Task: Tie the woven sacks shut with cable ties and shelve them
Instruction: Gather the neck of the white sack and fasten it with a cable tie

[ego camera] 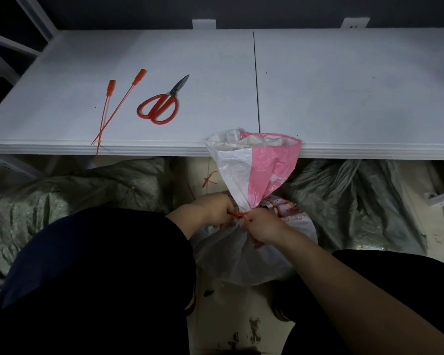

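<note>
Pink-and-white sack (254, 175) stands on the floor (228, 316) in front of the person, its flared mouth rising against the front edge of the white shelf (344, 98). An orange cable tie (241, 214) circles the gathered neck. Both hands are close together there: the left hand (210, 210) pinches the tie from one side and the right hand (264, 228) grips at the neck from the other. Two spare ties (113, 108) and red-handled scissors (159, 105) lie on the shelf. Grey-green sacks (62, 201) lie beneath it.

Two loose red cable ties (118, 106), a third tie (241, 214), one pair of scissors (162, 103), one pink-and-white sack (256, 172), two grey-green sacks (62, 201).
</note>
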